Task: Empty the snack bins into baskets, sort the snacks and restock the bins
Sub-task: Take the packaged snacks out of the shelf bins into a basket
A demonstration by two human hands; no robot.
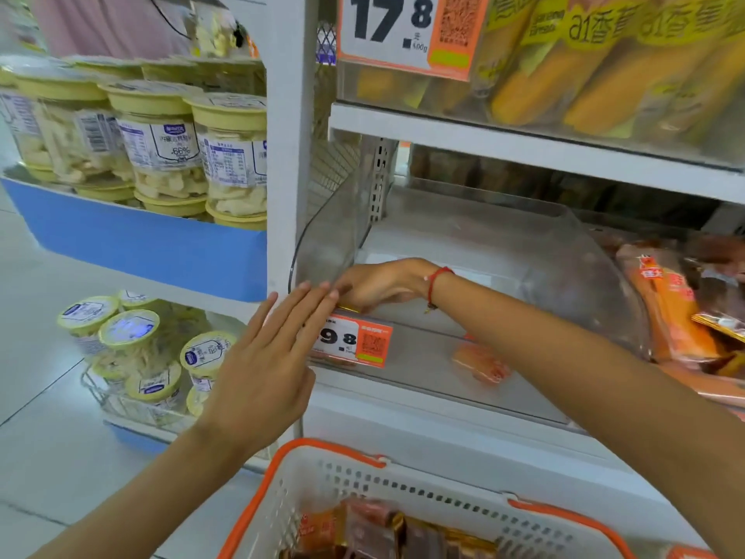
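Hands meet at the bin [463, 357] front: your right hand [379, 284] grips its rim, left hand [266, 365] flat against the price tag [354, 340]; basket [403, 486] below.

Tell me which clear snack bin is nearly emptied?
The clear bin behind the 9.8 price tag, where both hands meet: one orange packet remains. The bins above and right are full.

Shop: price tags [350, 338] on stocked shelves [524, 143]
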